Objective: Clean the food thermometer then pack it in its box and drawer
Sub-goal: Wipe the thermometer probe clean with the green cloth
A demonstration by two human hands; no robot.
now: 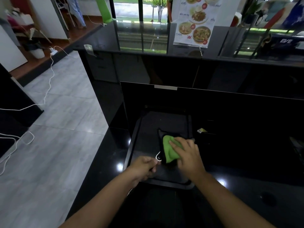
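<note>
A black food thermometer [160, 142] with a white-edged end [158, 157] lies over a black tray [141, 145] on the dark counter. My left hand [144, 167] is closed around the thermometer's near end. My right hand [187, 155] presses a green cloth [169, 148] onto the thermometer's body, covering most of it. No box or drawer can be made out in the dark surfaces.
A small crumpled yellowish wrapper [202, 130] lies right of the tray. A raised black counter [148, 51] with a menu stand [194, 22] runs behind. White cables [49, 83] trail over the grey floor at left.
</note>
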